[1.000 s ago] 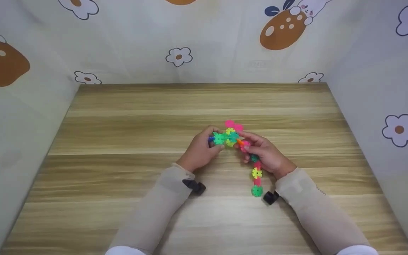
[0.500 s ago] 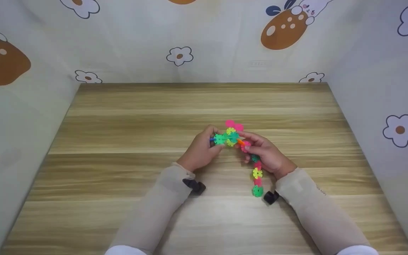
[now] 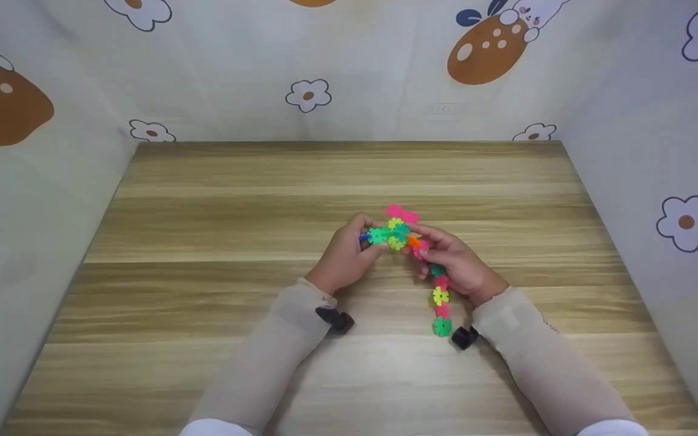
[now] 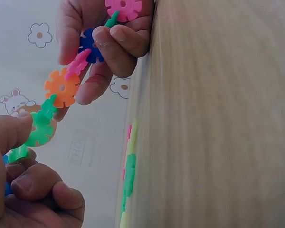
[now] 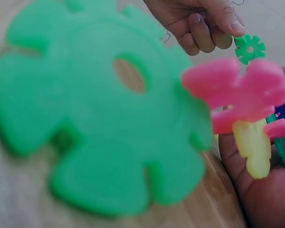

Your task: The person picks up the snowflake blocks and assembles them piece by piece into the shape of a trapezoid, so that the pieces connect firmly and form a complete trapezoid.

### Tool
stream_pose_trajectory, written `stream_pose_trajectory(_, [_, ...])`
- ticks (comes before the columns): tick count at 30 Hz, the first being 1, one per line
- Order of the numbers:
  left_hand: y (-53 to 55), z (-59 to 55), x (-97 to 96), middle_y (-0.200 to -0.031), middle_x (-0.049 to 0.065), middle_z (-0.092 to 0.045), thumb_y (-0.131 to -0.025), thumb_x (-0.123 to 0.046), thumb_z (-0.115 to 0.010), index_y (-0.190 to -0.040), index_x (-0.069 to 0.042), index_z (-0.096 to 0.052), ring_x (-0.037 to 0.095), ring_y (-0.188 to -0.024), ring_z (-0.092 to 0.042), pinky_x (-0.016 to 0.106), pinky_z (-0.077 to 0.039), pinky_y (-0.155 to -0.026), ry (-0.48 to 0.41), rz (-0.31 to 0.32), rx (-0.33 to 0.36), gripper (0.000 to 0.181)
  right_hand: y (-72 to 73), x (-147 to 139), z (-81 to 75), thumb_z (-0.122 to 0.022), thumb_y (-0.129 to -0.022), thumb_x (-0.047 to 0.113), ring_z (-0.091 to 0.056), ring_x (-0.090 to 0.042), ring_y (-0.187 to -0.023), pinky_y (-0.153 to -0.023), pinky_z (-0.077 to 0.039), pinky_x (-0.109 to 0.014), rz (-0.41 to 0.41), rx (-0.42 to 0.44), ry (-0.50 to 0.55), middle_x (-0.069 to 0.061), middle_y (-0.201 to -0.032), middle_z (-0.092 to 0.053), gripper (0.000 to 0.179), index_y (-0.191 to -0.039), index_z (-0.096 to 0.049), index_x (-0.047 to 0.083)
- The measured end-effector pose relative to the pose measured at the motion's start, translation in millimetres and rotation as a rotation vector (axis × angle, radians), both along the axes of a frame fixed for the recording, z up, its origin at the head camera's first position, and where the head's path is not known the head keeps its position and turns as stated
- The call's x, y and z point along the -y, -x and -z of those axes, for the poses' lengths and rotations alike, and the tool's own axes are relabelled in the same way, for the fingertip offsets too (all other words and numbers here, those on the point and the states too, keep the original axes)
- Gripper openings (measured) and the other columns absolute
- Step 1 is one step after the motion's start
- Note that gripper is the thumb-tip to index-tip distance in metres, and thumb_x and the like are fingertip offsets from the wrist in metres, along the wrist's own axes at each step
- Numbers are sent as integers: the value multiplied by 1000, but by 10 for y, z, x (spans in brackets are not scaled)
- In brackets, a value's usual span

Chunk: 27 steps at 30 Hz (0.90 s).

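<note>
A chain of slotted plastic discs runs between both hands. My left hand (image 3: 346,251) pinches its left part between thumb and fingers, at a green disc (image 4: 39,129); a blue piece (image 3: 363,237) pokes out there. Beyond it comes an orange disc (image 4: 61,88). My right hand (image 3: 461,266) holds the chain around a pink disc (image 3: 420,249) and a blue disc (image 4: 91,46), fingers curled. From the right hand the chain trails toward the body through a yellow disc (image 3: 440,296) to a green end disc (image 3: 442,327), which looms large in the right wrist view.
Behind the held chain, more joined discs, with a pink disc (image 3: 394,211) among them, lie flat on the wooden table (image 3: 216,242), seen edge-on in the left wrist view. Patterned cloth walls (image 3: 373,72) stand at the table's back and sides.
The part of the chain between the hands has turned slightly, showing more of the orange disc. Both hands stay almost in place, keeping their hold.
</note>
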<state>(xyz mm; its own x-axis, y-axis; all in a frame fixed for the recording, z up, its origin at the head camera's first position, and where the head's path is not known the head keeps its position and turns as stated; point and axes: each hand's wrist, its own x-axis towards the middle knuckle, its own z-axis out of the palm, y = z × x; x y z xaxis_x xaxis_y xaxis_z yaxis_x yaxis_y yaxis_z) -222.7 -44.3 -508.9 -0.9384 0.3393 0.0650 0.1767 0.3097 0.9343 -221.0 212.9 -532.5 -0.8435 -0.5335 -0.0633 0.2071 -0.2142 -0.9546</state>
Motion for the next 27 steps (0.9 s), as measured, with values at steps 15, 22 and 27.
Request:
stream_pose_trajectory(15, [12,21,16,-96,4,-55,-98,-18,-76,-134,-9,-63,18,-78,-49,27,-44,-69,-71,-28,32,40,12,-5,21,-56,-107,3,-56,-13,-70,-70,-60,-24,1,-13,-6,-9,-117,-74,48,-150,-59,24])
stream_pose_trajectory(22, [19,29,-4,-110,6,-63,-96,-13,-77,-130,-8,-65,17,-89,-51,28,-47,-78,-15,-28,3,35,9,-6,12,-57,-106,4,-56,-13,-71,-71,-60,-24,3,-18,-50,-6,-116,-74,48,-150,-60,23])
stream_pose_trajectory(27, [9,16,-16,-112,7,-64,-98,-11,-74,-122,-7,-63,19,-94,-54,30,-50,-84,2,-22,-2,27,1,0,-13,-57,-106,4,-57,-13,-71,-71,-60,-25,6,-14,-74,-5,-117,-75,49,-151,-59,22])
